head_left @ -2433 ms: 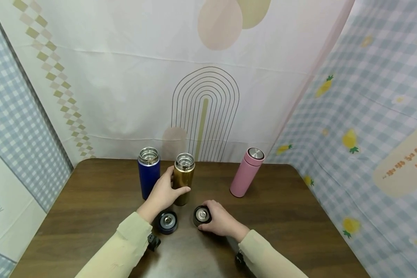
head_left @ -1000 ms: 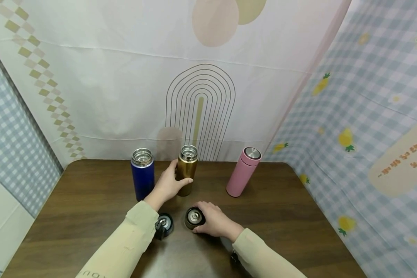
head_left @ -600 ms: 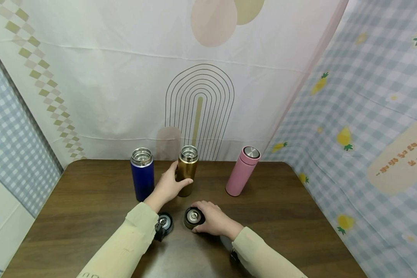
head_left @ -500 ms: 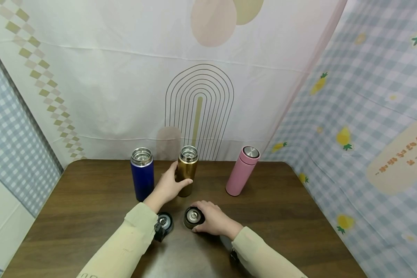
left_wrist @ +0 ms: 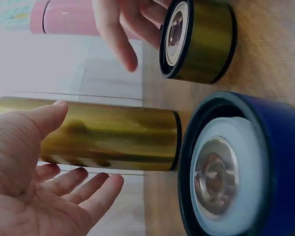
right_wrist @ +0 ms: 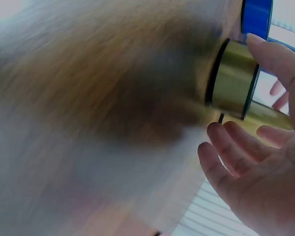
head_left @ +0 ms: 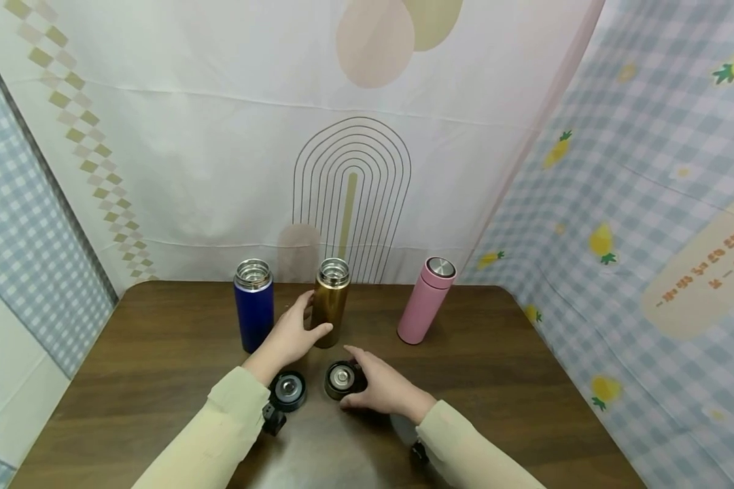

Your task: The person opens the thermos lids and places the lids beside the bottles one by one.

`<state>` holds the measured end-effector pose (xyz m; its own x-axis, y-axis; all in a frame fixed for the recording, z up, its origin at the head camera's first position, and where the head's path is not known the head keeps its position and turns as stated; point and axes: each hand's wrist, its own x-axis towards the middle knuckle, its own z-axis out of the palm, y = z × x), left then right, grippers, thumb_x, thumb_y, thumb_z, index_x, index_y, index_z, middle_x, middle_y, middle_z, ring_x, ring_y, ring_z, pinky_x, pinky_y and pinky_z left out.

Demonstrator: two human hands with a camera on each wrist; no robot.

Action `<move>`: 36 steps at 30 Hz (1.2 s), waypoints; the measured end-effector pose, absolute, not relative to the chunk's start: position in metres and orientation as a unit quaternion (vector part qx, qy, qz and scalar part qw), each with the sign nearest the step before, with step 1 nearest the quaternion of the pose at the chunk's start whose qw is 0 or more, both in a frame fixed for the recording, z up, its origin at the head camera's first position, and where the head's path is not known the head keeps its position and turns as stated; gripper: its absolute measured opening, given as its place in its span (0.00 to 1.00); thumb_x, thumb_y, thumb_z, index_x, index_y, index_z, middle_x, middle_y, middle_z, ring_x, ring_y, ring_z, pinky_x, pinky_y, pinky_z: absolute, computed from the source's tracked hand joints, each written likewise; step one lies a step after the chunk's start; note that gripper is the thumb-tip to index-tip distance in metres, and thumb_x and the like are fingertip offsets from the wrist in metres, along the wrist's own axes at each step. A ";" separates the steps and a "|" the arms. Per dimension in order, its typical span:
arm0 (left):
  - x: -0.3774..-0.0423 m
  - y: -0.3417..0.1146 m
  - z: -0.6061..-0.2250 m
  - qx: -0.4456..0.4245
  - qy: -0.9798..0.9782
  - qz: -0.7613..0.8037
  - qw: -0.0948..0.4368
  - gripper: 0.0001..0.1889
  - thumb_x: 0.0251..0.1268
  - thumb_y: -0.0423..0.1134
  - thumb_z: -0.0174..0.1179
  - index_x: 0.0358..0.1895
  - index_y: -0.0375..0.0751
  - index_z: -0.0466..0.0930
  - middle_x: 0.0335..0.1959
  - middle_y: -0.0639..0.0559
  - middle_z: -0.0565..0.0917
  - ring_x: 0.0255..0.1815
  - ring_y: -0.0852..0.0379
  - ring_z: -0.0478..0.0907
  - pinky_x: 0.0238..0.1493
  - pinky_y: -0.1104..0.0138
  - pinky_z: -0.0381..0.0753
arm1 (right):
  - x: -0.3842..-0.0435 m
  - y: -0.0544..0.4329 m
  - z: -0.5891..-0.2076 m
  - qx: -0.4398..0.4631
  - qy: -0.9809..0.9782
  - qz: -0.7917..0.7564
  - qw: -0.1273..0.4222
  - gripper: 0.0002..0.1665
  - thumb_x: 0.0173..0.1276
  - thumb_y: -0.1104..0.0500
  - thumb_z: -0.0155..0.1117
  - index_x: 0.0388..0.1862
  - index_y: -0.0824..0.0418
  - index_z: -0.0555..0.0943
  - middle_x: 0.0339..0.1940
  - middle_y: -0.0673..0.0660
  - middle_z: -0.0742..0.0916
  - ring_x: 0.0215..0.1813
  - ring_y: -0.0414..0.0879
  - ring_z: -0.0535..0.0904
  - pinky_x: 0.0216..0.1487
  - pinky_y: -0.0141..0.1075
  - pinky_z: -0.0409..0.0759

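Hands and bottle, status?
Left hand open by lidless cylindrical gold metal bottle. Right hand open by round gold lid. Possible snag: round blue lid near left sleeve.

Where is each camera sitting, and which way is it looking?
Head: on the person's head, looking forward and down at the table, blue bottle, gold bottle and pink bottle. The left hand, right hand and both sleeves show.

Left wrist: on that wrist, looking past the left hand at the gold bottle, with the blue lid close up. Part of the right hand shows too.

Right wrist: on that wrist, looking at the right hand beside the gold lid.

Shared: both wrist views show the gold lid, but only the left one sees inside it.
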<state>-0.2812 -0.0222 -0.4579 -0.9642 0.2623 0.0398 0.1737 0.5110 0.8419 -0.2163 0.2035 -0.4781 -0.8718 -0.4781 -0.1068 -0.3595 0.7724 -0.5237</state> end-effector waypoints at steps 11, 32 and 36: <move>-0.248 -0.028 -0.455 0.132 0.868 0.476 0.049 0.36 0.63 0.53 0.64 0.71 0.45 0.62 0.64 0.43 0.73 0.62 0.44 0.72 0.59 0.49 0.72 | -0.211 0.250 -0.464 -0.172 0.929 -0.321 0.066 0.49 0.57 0.41 0.72 0.73 0.53 0.62 0.63 0.58 0.76 0.60 0.52 0.76 0.57 0.48 0.74; -0.252 0.018 -0.453 0.198 0.851 0.484 0.053 0.33 0.63 0.49 0.65 0.69 0.46 0.65 0.61 0.48 0.75 0.59 0.48 0.75 0.57 0.54 0.74 | -0.217 0.320 -0.414 -0.091 0.920 -0.362 -0.115 0.36 0.60 0.43 0.71 0.62 0.59 0.73 0.48 0.55 0.83 0.49 0.53 0.81 0.52 0.47 0.78; -0.261 0.045 -0.448 0.214 0.843 0.490 0.049 0.33 0.63 0.52 0.64 0.69 0.46 0.65 0.61 0.47 0.76 0.58 0.49 0.76 0.57 0.56 0.74 | -0.226 0.330 -0.399 -0.047 0.910 -0.374 -0.173 0.37 0.61 0.40 0.69 0.62 0.59 0.72 0.51 0.56 0.82 0.49 0.52 0.80 0.50 0.46 0.79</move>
<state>-0.2608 0.0447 -0.4480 -0.9037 0.4086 0.1277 0.3132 0.4275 0.8480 -0.2258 0.3303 -0.3991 -0.9356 0.0447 0.3502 -0.2142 0.7166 -0.6638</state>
